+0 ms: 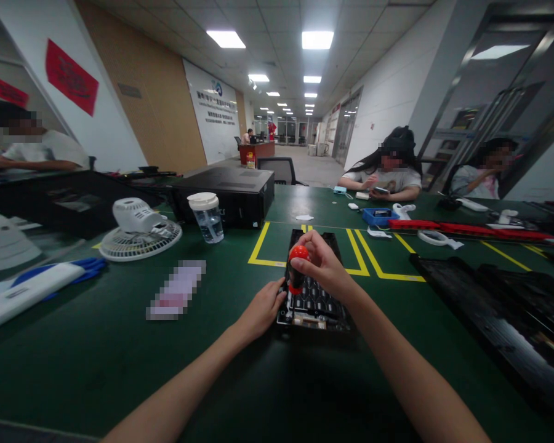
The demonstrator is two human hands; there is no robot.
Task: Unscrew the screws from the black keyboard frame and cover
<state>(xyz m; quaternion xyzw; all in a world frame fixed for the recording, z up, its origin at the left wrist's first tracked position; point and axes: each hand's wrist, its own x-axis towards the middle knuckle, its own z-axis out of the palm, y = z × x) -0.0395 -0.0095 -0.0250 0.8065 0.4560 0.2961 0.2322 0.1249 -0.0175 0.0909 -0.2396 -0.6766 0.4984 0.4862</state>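
A black tray-like part [322, 299] with rows of rounded cells lies on the green table in front of me. My right hand [321, 264] is closed round a screwdriver [299, 253] with a red, dotted end, held upright over the part's left side. The screwdriver's tip is too small to make out. At the part's left edge rests my left hand [268, 306], its fingertips against the side; whether it grips the edge is unclear.
Left are a white fan [138, 231], a lidded cup [206, 216], a black case [228, 191] and a pixelated flat object [178, 289]. Long black panels [484, 320] lie right. A blue tray [379, 216] sits farther back. People sit across the table and at far left.
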